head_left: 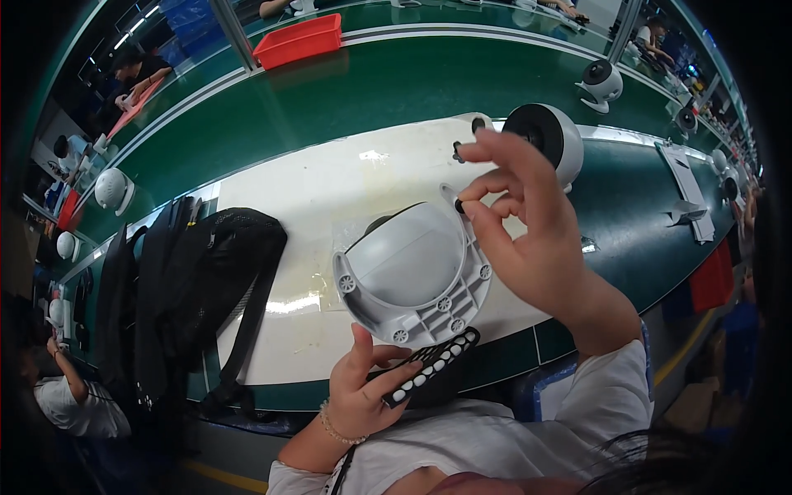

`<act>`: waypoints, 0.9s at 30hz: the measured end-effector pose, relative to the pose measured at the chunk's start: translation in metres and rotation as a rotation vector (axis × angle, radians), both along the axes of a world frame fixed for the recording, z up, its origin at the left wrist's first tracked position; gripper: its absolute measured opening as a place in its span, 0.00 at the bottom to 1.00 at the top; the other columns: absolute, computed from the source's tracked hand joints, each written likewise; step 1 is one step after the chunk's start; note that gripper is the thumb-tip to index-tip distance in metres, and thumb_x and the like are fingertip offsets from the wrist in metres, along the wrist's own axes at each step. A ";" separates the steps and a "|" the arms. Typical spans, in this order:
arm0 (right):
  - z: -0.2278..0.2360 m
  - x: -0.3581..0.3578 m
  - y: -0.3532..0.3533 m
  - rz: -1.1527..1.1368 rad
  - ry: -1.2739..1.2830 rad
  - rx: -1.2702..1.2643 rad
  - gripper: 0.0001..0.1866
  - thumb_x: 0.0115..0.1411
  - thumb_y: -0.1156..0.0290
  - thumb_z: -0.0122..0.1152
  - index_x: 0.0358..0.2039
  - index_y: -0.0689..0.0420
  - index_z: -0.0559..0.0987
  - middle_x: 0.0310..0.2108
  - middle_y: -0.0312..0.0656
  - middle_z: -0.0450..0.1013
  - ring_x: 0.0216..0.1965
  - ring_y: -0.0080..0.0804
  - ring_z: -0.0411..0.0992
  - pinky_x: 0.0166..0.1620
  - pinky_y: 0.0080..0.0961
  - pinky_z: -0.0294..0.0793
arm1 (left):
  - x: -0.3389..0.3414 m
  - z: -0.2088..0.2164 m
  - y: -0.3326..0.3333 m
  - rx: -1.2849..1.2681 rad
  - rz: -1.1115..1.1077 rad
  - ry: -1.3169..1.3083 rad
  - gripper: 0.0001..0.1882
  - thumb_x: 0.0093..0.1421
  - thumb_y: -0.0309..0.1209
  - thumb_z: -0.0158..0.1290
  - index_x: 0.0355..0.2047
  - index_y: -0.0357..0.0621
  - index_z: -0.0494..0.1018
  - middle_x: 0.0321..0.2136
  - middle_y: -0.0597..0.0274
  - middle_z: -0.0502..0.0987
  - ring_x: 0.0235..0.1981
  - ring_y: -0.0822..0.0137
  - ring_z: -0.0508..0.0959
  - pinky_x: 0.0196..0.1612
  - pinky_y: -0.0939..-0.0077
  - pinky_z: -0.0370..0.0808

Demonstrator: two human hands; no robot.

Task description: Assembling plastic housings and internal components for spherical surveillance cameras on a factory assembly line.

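Note:
A white plastic housing [408,260] with a rounded body and a ribbed, curved base lies tilted on the white work mat [280,272], base rim facing me. My right hand [532,223] is raised at its upper right, thumb and a finger pinching a small black round pad [460,206] beside the rim. Another small dark piece [458,152] shows at the index fingertip; how it is held cannot be made out. Below the housing, my left hand [359,392] grips a black strip [433,367] with a row of white round spots, the thumb pointing up near the base.
A white device with a round black front [549,140] stands behind my right hand. At left lies a black backpack [214,264]. Beyond run a green conveyor belt [412,82] and a red bin [299,41]. A similar device [601,82] stands far right. People sit around.

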State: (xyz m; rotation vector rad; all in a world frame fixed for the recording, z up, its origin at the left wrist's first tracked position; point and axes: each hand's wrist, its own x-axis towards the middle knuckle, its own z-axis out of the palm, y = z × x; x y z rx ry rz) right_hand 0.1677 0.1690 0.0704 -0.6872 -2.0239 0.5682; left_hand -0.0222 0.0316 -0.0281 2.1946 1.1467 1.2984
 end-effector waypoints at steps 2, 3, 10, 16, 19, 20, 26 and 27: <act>-0.003 0.000 -0.004 -0.036 -0.062 0.235 0.29 0.47 0.91 0.51 0.51 0.58 0.61 0.45 0.49 0.66 0.36 0.31 0.73 0.30 0.16 0.71 | 0.000 -0.001 0.000 -0.007 -0.005 0.001 0.17 0.39 0.16 0.59 0.32 0.42 0.75 0.61 0.38 0.37 0.34 0.63 0.78 0.28 0.82 0.74; -0.004 -0.001 -0.003 -0.034 -0.103 0.359 0.29 0.45 0.91 0.52 0.50 0.59 0.62 0.44 0.50 0.67 0.36 0.35 0.73 0.31 0.19 0.72 | 0.000 -0.001 0.000 -0.012 -0.007 0.001 0.17 0.39 0.16 0.59 0.32 0.42 0.75 0.61 0.38 0.37 0.34 0.63 0.78 0.28 0.82 0.75; 0.005 0.008 -0.021 0.033 -0.265 0.340 0.29 0.46 0.91 0.46 0.50 0.55 0.63 0.46 0.57 0.67 0.45 0.47 0.70 0.41 0.28 0.73 | 0.001 -0.008 0.002 0.044 0.031 -0.039 0.22 0.31 0.17 0.54 0.32 0.41 0.76 0.61 0.43 0.45 0.32 0.63 0.79 0.29 0.78 0.76; -0.002 0.005 -0.011 0.013 -0.196 0.454 0.34 0.48 0.91 0.43 0.56 0.55 0.53 0.46 0.56 0.67 0.46 0.44 0.69 0.48 0.35 0.65 | 0.002 -0.006 0.004 0.017 0.044 -0.003 0.16 0.38 0.15 0.59 0.30 0.39 0.73 0.60 0.37 0.40 0.30 0.62 0.79 0.31 0.78 0.77; -0.007 0.003 -0.013 0.012 -0.243 0.384 0.35 0.46 0.92 0.44 0.55 0.55 0.54 0.46 0.55 0.68 0.45 0.42 0.70 0.46 0.35 0.66 | 0.004 -0.003 0.003 0.016 0.053 0.019 0.16 0.38 0.16 0.59 0.31 0.39 0.73 0.60 0.37 0.42 0.29 0.63 0.79 0.31 0.78 0.77; -0.008 0.002 -0.012 0.012 -0.236 0.456 0.35 0.41 0.90 0.48 0.53 0.55 0.59 0.46 0.51 0.68 0.40 0.41 0.70 0.43 0.33 0.66 | 0.005 -0.001 0.004 0.013 0.063 0.034 0.17 0.37 0.16 0.59 0.31 0.39 0.73 0.60 0.37 0.43 0.29 0.63 0.79 0.31 0.78 0.77; 0.001 0.005 -0.007 0.073 0.115 0.234 0.37 0.48 0.87 0.50 0.57 0.58 0.46 0.43 0.49 0.65 0.42 0.34 0.67 0.49 0.31 0.63 | 0.006 -0.009 0.006 0.060 0.117 -0.010 0.19 0.32 0.18 0.54 0.30 0.43 0.75 0.58 0.42 0.52 0.28 0.67 0.78 0.26 0.77 0.72; 0.006 0.006 -0.009 0.088 0.083 0.224 0.39 0.49 0.87 0.49 0.58 0.57 0.41 0.42 0.49 0.65 0.42 0.35 0.66 0.52 0.33 0.59 | 0.006 -0.009 0.005 0.057 0.113 -0.020 0.19 0.32 0.18 0.54 0.30 0.43 0.75 0.58 0.43 0.53 0.29 0.67 0.78 0.26 0.77 0.72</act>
